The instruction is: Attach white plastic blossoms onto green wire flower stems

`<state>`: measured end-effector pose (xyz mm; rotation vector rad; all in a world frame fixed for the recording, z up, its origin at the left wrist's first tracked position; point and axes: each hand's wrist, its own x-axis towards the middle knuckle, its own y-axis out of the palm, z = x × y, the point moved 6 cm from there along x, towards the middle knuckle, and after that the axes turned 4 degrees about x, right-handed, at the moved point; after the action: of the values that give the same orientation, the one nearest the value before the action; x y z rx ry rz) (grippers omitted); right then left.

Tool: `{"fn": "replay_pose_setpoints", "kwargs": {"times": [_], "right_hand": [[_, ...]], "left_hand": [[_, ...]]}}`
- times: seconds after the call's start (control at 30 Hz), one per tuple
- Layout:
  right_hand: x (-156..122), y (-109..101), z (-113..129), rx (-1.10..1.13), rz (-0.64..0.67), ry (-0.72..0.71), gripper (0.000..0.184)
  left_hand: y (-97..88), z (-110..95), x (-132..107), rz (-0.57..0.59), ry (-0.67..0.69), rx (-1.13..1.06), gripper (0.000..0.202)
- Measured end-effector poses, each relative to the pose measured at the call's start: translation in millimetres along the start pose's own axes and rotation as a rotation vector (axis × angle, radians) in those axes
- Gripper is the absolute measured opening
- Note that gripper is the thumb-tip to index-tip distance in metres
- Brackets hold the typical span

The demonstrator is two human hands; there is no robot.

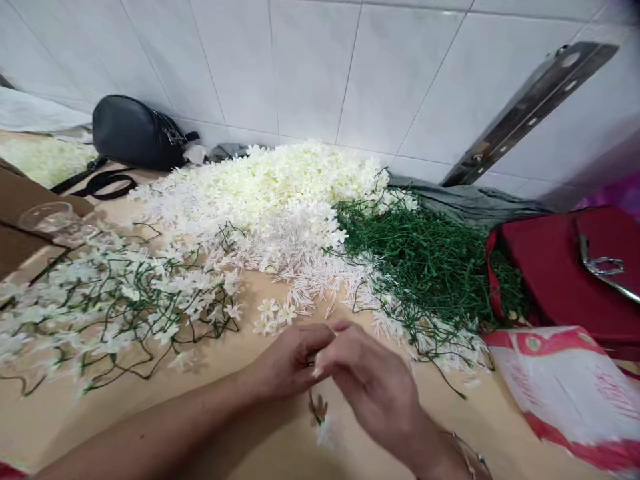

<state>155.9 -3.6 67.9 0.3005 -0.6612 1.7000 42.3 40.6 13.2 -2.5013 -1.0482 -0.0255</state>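
My left hand (287, 363) and my right hand (370, 383) meet low in the middle, fingers pinched together around a thin green stem (316, 407) with a small white flower hanging below. Both hands are closed on it. Just beyond them lie a few loose white flowers (274, 313). A big heap of white artificial blossoms (280, 193) fills the table centre, and a pile of bare green stems (425, 267) lies to its right. Finished flowered stems (115, 300) spread out on the left.
A black bag (135, 133) rests against the tiled wall at back left. A red case (570, 267) and a red-and-white plastic bag (565, 387) sit at the right. A clear plastic cup (50, 219) lies on cardboard at far left.
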Motion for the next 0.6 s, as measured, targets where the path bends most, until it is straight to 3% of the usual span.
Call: {"fn": "replay_pose_setpoints", "kwargs": {"times": [0.13, 0.27, 0.43, 0.53, 0.6], "right_hand": [[-11.9, 24.9, 24.1, 0.020, 0.168, -0.080, 0.019], [-14.1, 35.3, 32.5, -0.030, 0.161, -0.141, 0.019], [-25.6, 51.5, 41.3, -0.038, 0.200, -0.230, 0.020], [-27.3, 41.0, 39.7, -0.031, 0.168, -0.231, 0.024], [-19.0, 18.9, 31.5, -0.100, 0.031, -0.127, 0.029]], "left_hand": [[-1.6, -5.0, -1.2, 0.017, -0.002, 0.003, 0.015], [-1.2, 0.4, -3.6, -0.025, -0.008, -0.003, 0.013], [2.5, 10.0, -2.9, -0.025, 0.025, 0.000, 0.025], [3.3, 11.4, -2.4, -0.038, 0.051, 0.031, 0.028], [3.4, 11.7, -2.7, -0.054, 0.050, 0.052, 0.027]]}}
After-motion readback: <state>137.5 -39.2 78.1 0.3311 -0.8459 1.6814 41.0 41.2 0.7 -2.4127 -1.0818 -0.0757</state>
